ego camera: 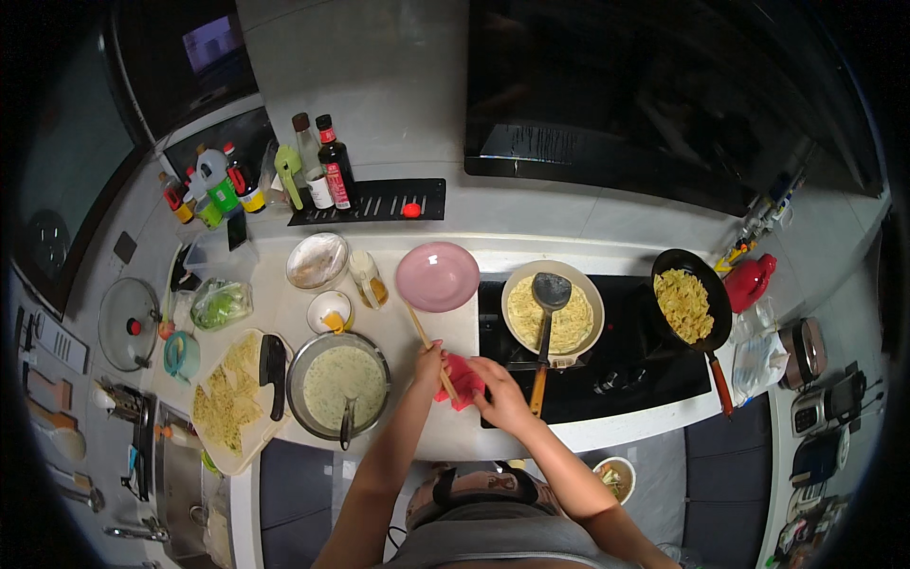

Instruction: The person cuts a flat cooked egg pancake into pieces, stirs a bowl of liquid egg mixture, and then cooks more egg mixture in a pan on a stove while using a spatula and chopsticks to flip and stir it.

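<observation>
My left hand is closed around a pair of wooden chopsticks that slant across the counter. Beneath both hands lies a red cloth; my right hand touches its right side with the fingers apart. Above them stands an oval pink plate. On the left, a metal bowl holds pale batter flecked with green and a ladle. A cream pan on the hob contains a pale pancake, with a wooden-handled spatula resting across it.
A black frying pan with cooked yellow pieces sits on the hob's right. At left, a cutting board carries pancake pieces and a black-handled knife. A glass jar, a small white bowl and a wrapped bowl stand behind the batter.
</observation>
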`<state>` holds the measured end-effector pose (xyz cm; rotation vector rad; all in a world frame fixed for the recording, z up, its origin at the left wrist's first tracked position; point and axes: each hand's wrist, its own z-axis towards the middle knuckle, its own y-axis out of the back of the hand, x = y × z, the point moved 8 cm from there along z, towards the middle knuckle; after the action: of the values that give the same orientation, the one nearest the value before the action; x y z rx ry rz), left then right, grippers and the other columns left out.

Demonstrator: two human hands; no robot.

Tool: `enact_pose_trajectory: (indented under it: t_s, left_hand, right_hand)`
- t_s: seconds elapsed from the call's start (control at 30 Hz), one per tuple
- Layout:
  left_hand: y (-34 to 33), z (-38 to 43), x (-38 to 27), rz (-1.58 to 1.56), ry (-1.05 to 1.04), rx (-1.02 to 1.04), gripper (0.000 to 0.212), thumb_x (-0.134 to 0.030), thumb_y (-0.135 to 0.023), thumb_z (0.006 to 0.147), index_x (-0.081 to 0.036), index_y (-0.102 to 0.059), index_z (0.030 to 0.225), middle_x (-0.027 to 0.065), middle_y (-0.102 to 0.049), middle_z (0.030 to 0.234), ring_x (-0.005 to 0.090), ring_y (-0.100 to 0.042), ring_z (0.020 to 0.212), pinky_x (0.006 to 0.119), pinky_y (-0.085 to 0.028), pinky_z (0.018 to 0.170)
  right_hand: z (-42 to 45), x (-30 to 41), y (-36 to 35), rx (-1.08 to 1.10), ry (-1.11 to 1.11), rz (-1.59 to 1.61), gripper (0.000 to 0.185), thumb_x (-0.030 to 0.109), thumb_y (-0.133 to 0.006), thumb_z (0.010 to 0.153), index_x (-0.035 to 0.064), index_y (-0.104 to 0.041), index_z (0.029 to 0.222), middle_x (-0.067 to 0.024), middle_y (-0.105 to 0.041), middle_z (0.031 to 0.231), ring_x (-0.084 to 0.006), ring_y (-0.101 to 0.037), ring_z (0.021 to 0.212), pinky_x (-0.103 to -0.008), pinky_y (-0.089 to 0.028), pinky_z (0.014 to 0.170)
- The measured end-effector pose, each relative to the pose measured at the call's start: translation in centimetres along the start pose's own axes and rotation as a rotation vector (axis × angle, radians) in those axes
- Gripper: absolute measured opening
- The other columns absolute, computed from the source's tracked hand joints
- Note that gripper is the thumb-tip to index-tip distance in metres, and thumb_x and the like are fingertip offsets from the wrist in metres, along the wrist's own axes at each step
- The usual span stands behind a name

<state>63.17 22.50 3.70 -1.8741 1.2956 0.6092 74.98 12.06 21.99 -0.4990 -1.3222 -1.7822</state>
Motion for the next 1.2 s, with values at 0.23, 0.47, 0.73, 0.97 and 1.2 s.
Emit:
enact_pose_trajectory:
  t_s: [0.23, 0.47, 0.73, 0.97, 1.2]
  left_hand:
    - [4.3, 6.7, -2.4, 1.265, -0.557, -0.457, 0.03, -0.011, -0.05, 0.077, -0.004, -0.053, 0.107, 0.0186, -0.057, 0.091, 0.0364, -0.055, 0.083, 0.043, -0.045, 0.075]
    - [3.8, 7.4, -2.3, 1.315, -0.688, -0.443, 0.043, -0.002, -0.048, 0.075, -0.004, -0.045, 0.118, 0.0184, -0.05, 0.101, 0.0334, -0.048, 0.094, 0.039, -0.04, 0.085]
    - [3.9, 7.1, -2.7, 1.283, -0.657, -0.476, 0.044, 0.0, -0.048, 0.076, 0.002, -0.043, 0.119, 0.019, -0.05, 0.103, 0.0342, -0.047, 0.095, 0.039, -0.04, 0.085]
    - [4.5, 7.6, -2.8, 1.288, -0.641, -0.457, 0.044, 0.0, -0.048, 0.075, 0.004, -0.044, 0.118, 0.021, -0.05, 0.106, 0.0342, -0.048, 0.097, 0.038, -0.038, 0.088]
    - [4.1, 7.2, -3.1, 1.248, -0.646, -0.475, 0.047, -0.001, -0.05, 0.074, 0.006, -0.041, 0.12, 0.0214, -0.048, 0.112, 0.0351, -0.046, 0.102, 0.039, -0.036, 0.092]
  right_hand:
    - [-2.5, -2.3, 2.0, -0.28, -0.264, -0.135, 0.033, 0.005, -0.058, 0.076, 0.0014, -0.055, 0.109, -0.0172, -0.055, 0.108, -0.0333, -0.053, 0.1, -0.0344, -0.042, 0.087]
    - [-5.6, -2.4, 3.7, -0.542, -0.346, -0.284, 0.026, 0.002, -0.056, 0.072, -0.0013, -0.059, 0.099, -0.0172, -0.058, 0.1, -0.0339, -0.054, 0.094, -0.0372, -0.043, 0.084]
    - [-8.6, -4.8, 5.3, -0.619, -0.524, -0.57, 0.037, 0.005, -0.058, 0.071, -0.0052, -0.055, 0.106, -0.0226, -0.052, 0.109, -0.0374, -0.049, 0.101, -0.0413, -0.039, 0.089]
    - [-9.2, -7.2, 4.5, -0.578, -0.663, -0.425, 0.039, 0.013, -0.058, 0.076, -0.0093, -0.052, 0.108, -0.0258, -0.054, 0.104, -0.0389, -0.057, 0.089, -0.0398, -0.047, 0.077]
    - [-10.2, -11.1, 2.9, -0.486, -0.865, -0.235, 0.04, 0.021, -0.056, 0.083, -0.0072, -0.051, 0.11, -0.0214, -0.061, 0.088, -0.0335, -0.061, 0.067, -0.0369, -0.051, 0.062]
